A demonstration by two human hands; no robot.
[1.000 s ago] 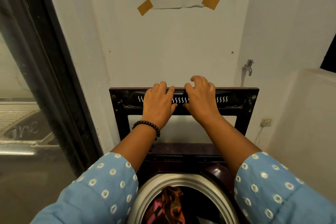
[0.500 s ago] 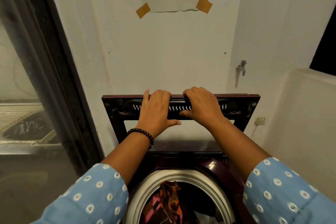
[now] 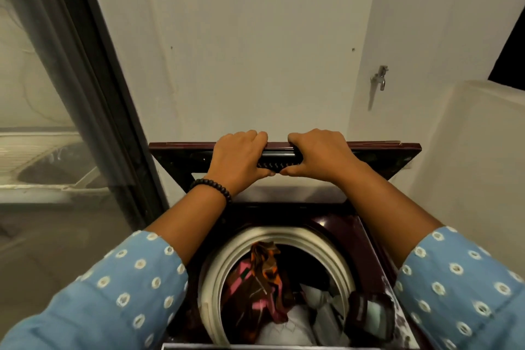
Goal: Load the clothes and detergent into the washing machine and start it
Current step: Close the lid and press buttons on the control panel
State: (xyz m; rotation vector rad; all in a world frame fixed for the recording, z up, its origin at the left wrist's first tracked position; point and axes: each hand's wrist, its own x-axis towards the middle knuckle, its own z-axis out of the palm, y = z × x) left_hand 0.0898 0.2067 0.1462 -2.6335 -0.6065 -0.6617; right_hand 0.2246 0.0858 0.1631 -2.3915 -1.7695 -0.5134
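Observation:
A dark maroon top-loading washing machine (image 3: 366,233) stands below me with its lid (image 3: 377,155) raised and tilted toward me. My left hand (image 3: 237,158) and my right hand (image 3: 318,155) grip the lid's front handle side by side, fingers curled over its top edge, thumbs underneath. The round drum (image 3: 224,267) is open. Inside it lie clothes (image 3: 260,290): a brown, pink and orange patterned cloth, white fabric and grey pieces. No detergent container is in view.
A white wall (image 3: 255,65) is right behind the lid, with a taped paper above. A tap (image 3: 379,77) sticks out of the wall at right. A white ledge (image 3: 488,150) flanks the right side. A dark-framed glass door (image 3: 85,94) stands at left.
The lid has swung down toward me, from nearly upright to steeply tilted. Both hands moved with it and now curl over its top edge.

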